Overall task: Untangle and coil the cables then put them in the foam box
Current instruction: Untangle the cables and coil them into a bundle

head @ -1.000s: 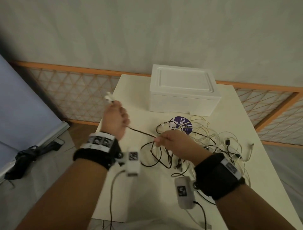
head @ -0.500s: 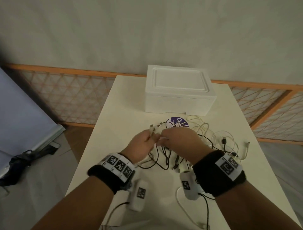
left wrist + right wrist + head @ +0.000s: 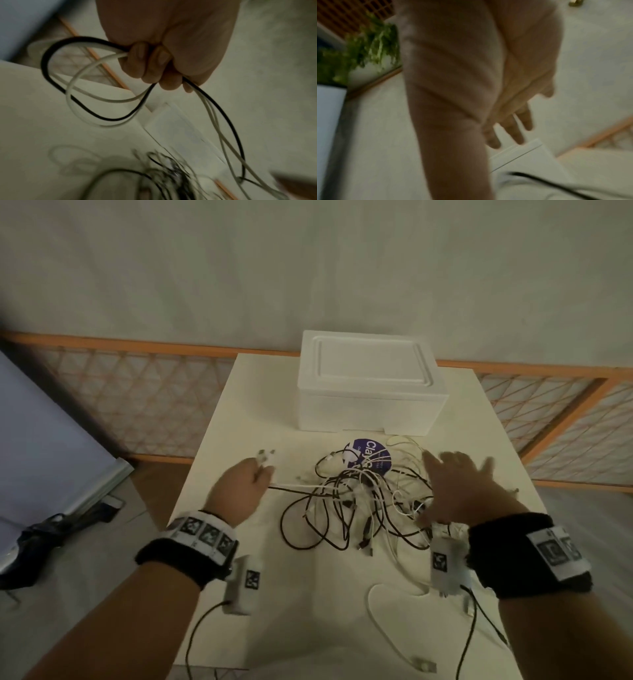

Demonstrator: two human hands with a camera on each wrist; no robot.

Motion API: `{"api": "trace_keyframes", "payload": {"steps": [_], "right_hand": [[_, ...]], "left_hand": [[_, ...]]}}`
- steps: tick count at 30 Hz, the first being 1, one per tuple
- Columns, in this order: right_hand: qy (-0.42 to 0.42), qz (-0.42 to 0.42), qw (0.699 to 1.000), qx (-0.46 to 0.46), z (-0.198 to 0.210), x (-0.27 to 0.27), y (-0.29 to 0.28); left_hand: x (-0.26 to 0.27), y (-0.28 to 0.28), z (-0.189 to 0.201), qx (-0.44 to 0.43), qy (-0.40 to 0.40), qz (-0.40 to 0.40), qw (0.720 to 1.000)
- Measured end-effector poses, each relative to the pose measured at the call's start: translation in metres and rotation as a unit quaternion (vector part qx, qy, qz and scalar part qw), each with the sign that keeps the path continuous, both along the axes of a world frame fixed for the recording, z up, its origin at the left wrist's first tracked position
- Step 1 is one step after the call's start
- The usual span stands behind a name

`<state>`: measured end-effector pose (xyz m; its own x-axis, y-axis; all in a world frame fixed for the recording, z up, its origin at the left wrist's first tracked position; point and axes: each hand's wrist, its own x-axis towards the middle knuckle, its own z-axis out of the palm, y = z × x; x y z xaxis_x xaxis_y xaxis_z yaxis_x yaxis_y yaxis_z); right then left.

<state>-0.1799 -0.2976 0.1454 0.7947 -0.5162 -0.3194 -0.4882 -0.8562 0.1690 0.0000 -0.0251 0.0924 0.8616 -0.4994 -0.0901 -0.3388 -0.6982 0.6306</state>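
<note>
The person stands at a cream-white rectangular table (image 3: pixel 239 412). On its far part sits the white foam box (image 3: pixel 371 386), and its lid is on. Just in front of the box lies a round purple sticker (image 3: pixel 371 455) with white letters, partly covered by wires.

In the middle of the table lies the tangled heap of thin black and white cables (image 3: pixel 359 501). The heap is loose and is not coiled. Some plugs stick out at its near edge.

The left hand (image 3: pixel 239 491) is at the left of the heap, over the table. Its fingers (image 3: pixel 149 65) are curled tightly around a small bundle of one black cable and white cables (image 3: pixel 72 86). The left wrist view shows these cables as a few loops beside the fist, and more strands go down from the fist to the heap. In the head view, white plug ends (image 3: pixel 265 456) stick out of the fist on the far side, and the held strands run from the hand to the heap.

The right hand (image 3: pixel 455 491) is above the right part of the heap, with the fingers (image 3: pixel 515 129) straight and spread, and it holds nothing. It is blurred, so whether it touches the cables cannot be told.

Behind the table runs an orange wooden lattice fence (image 3: pixel 137 398) along a pale wall.
</note>
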Motion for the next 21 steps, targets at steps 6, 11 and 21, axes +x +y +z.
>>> {"api": "trace_keyframes", "payload": {"steps": [6,11,21], "right_hand": [[-0.158,0.096,0.924,0.334,-0.012,0.040,0.096],[-0.179,0.128,0.930,0.295,-0.010,0.024,0.084],[-0.192,0.058,0.968,0.151,0.003,-0.026,0.022]], "left_hand": [[-0.064,-0.060,0.033,-0.249,0.323,-0.023,0.913],[-0.054,-0.053,0.027,-0.270,0.371,-0.013,0.889],[-0.049,-0.038,0.007,-0.202,0.333,0.008,0.921]]}}
